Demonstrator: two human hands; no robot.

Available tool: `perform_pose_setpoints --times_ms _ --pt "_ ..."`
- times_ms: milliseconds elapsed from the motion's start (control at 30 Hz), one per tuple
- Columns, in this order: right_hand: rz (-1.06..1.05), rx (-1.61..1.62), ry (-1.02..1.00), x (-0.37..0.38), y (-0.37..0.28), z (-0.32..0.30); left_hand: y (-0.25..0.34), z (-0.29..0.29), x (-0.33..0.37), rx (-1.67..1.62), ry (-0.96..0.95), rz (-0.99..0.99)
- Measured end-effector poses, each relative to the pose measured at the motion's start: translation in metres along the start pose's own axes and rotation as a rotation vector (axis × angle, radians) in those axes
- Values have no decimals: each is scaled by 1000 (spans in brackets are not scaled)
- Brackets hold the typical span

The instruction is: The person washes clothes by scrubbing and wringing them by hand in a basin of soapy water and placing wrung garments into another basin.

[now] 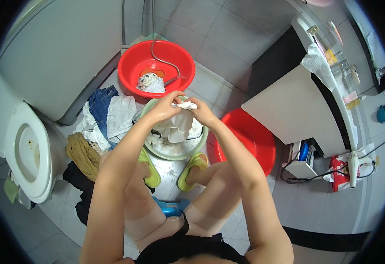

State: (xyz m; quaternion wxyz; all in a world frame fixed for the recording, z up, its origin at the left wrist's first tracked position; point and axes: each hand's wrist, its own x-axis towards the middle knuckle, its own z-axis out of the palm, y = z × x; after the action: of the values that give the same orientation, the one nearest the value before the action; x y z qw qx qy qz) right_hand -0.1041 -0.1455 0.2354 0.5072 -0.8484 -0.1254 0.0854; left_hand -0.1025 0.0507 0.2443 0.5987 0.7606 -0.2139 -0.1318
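Both my hands hold up a white cloth (178, 125), gripping it along its top edge above a pale green basin (173, 157). My left hand (166, 107) pinches the cloth's left end, and my right hand (202, 113) pinches the right end. The cloth hangs down between them into the basin, where sudsy-looking water and more white fabric show. Behind it stands a large red basin (126, 72), holding a bundled white cloth with dark spots (151, 82) and a shower hose (162, 60) draped over its rim.
A second red basin (262, 145) stands to the right, beside the vanity cabinet (289, 103). On the left floor lies a clothes pile with blue jeans (100, 105) and brown trousers (83, 156). Farther left is a toilet (43, 176). A hair dryer (353, 167) with its cord is at right.
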Motion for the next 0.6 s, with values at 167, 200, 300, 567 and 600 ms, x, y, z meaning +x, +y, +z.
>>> perform_pose_setpoints --times_ms 167,200,300,567,600 --pt "55 -68 -259 -3 -54 -3 -51 -21 -21 250 -119 14" --pt "43 -15 -297 -5 -56 -9 -48 -15 -28 233 -115 19" --pt "33 22 -411 -2 -58 -13 -53 -1 -41 -72 -82 -190" --pt "399 119 -212 55 128 32 -186 11 12 -111 151 -291" --pt "481 41 -129 58 152 42 -204 17 20 -34 209 -324"
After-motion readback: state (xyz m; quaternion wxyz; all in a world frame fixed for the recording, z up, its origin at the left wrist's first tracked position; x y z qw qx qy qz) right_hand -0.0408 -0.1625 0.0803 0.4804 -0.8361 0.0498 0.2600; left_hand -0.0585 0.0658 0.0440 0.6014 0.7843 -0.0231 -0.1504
